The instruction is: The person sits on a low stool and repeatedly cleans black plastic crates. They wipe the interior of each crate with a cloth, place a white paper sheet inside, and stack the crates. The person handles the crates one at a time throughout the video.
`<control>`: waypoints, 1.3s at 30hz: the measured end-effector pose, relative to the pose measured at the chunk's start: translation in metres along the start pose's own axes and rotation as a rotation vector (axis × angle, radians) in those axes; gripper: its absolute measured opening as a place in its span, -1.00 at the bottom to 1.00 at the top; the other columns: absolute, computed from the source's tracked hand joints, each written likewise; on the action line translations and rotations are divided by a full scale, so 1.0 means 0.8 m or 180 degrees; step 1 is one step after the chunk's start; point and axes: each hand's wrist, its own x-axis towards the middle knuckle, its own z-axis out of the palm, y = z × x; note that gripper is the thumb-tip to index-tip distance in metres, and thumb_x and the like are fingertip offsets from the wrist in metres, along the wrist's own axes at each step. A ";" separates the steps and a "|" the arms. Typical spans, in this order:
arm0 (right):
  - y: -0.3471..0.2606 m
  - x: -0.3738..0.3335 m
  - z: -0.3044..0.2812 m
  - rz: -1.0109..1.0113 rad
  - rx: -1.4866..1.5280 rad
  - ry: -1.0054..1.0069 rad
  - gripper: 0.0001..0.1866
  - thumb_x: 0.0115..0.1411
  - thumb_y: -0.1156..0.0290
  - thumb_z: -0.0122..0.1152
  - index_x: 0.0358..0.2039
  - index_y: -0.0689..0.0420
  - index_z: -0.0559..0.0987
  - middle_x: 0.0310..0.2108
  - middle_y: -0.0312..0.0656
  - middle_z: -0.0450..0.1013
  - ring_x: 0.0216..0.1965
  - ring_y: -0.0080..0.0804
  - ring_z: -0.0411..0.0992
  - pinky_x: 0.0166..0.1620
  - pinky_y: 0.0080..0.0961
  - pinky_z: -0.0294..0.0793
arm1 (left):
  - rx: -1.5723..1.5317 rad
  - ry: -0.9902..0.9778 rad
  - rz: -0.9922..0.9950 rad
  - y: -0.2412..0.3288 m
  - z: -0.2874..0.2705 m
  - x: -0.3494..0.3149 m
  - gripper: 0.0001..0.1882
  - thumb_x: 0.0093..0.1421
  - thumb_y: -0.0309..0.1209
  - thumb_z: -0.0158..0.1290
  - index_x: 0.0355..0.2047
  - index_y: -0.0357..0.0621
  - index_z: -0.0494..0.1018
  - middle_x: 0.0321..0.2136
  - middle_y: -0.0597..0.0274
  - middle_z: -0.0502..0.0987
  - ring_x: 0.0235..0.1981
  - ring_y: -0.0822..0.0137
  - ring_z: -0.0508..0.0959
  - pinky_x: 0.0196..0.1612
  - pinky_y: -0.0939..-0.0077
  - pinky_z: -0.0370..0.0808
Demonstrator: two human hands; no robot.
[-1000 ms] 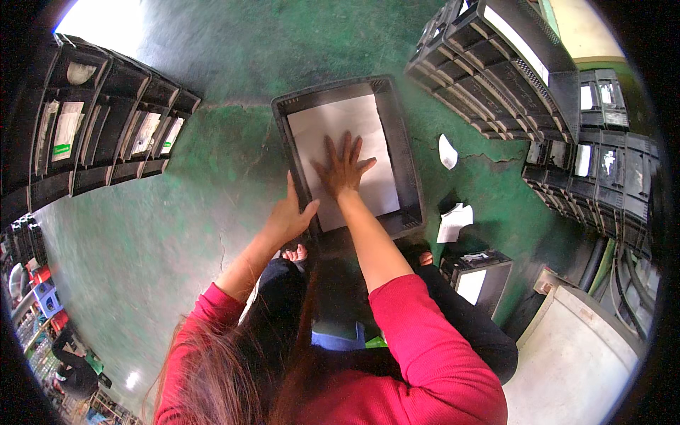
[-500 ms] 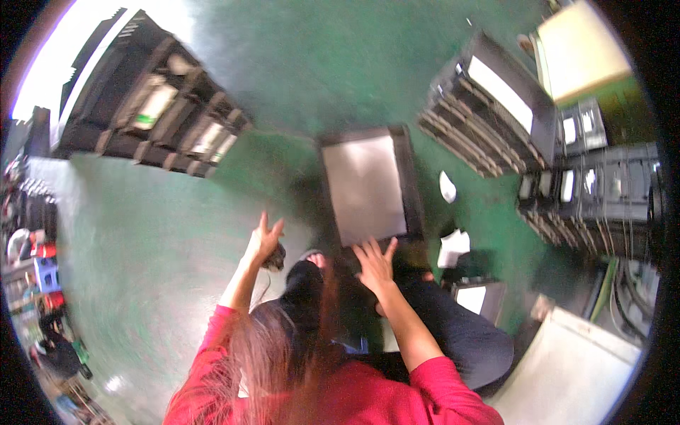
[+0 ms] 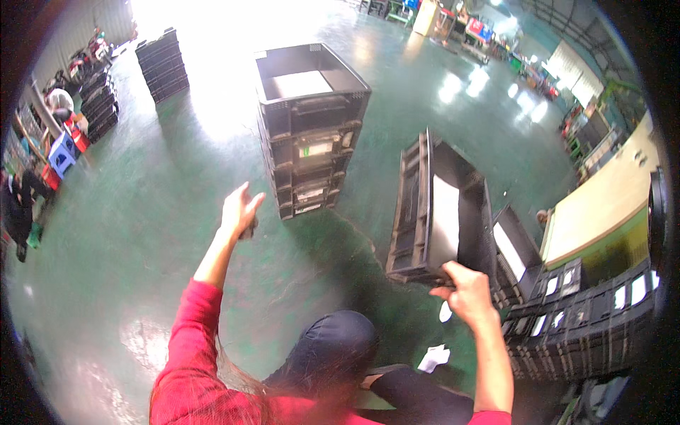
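Observation:
My right hand [image 3: 467, 294] grips the near end of a black plastic crate [image 3: 407, 234]. The crate is tilted on its side, and a white sheet [image 3: 445, 219] lines its inside. Out to the left, my left hand [image 3: 241, 209] has thumb and forefinger apart. A small dark object [image 3: 249, 228] shows under its palm, mostly hidden, and its kind cannot be made out. Ahead, between my hands, stands a tall stack of black crates [image 3: 312, 149]; the top one is open with a white sheet [image 3: 297, 83] on its bottom.
More stacked black crates [image 3: 567, 333] stand at the right, beside a cream-topped panel [image 3: 602, 198]. White scraps [image 3: 433, 358] lie on the green floor [image 3: 234, 297] near my knees. Farther left are other crate stacks [image 3: 161, 65], a blue stool [image 3: 62, 154] and a person's dark-clothed legs [image 3: 28, 202].
My view has lifted toward the room. The crate that stood before my knees is now raised and tilted at the right, its end in my right hand. My left hand stays out to the left.

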 end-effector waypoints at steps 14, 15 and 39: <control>-0.204 0.378 -0.124 -0.1826 -0.0577 -0.0516 -0.37 -0.20 0.33 0.45 -0.06 0.20 0.48 -0.18 0.07 0.47 -0.12 -0.02 0.45 -0.05 -0.28 0.41 | 0.0243 0.0322 0.0029 0.103 -0.005 0.165 -0.18 0.00 -0.09 0.21 0.18 -0.24 0.15 -0.06 -0.11 0.44 -0.04 -0.01 0.46 0.01 0.22 0.41; -0.211 0.400 -0.121 -0.1833 -0.0665 -0.0669 -0.35 -0.21 0.34 0.45 -0.04 0.20 0.47 -0.15 0.06 0.47 -0.09 -0.05 0.45 -0.02 -0.30 0.41 | 0.0234 0.0299 0.0072 0.099 -0.007 0.166 -0.20 0.01 -0.09 0.21 0.16 -0.23 0.18 -0.07 -0.10 0.44 -0.05 -0.01 0.46 0.00 0.22 0.41; -0.244 0.564 -0.069 -0.1174 -0.1413 -0.1358 -0.07 -0.10 0.14 0.41 0.24 0.11 0.16 0.14 0.02 0.27 0.18 -0.16 0.23 0.20 -0.35 0.21 | -0.0016 0.0548 0.0372 0.086 -0.008 0.151 -0.35 0.05 -0.16 0.17 0.10 -0.19 0.27 -0.03 0.03 0.44 -0.04 0.01 0.46 -0.02 0.21 0.42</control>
